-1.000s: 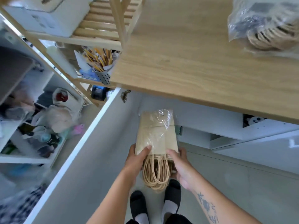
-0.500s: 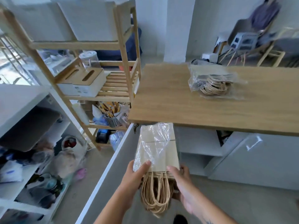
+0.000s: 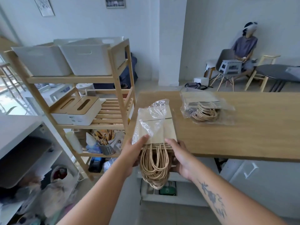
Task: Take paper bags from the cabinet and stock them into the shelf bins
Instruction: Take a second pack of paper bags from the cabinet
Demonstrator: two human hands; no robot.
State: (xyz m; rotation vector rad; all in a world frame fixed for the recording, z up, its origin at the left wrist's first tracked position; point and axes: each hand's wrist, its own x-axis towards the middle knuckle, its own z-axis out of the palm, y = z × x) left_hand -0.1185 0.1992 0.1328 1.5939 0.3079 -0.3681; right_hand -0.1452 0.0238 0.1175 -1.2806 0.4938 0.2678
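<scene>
The stack of flat brown paper bags with cord handles, in a loose clear plastic sleeve, is held over the near left corner of the wooden counter. The left grip and right grip clamp its handle end from both sides, thumbs on top, evidently to keep the stack together. A second wrapped bundle of bags lies toward the far edge, probably staged. The white plastic bins stand atop the wooden shelf unit beyond the left edge.

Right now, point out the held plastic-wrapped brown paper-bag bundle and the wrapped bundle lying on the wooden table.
held brown paper-bag bundle (image 3: 165, 130): head view, paper face.
tabletop wrapped bundle (image 3: 205, 113): head view, twine handles.
</scene>
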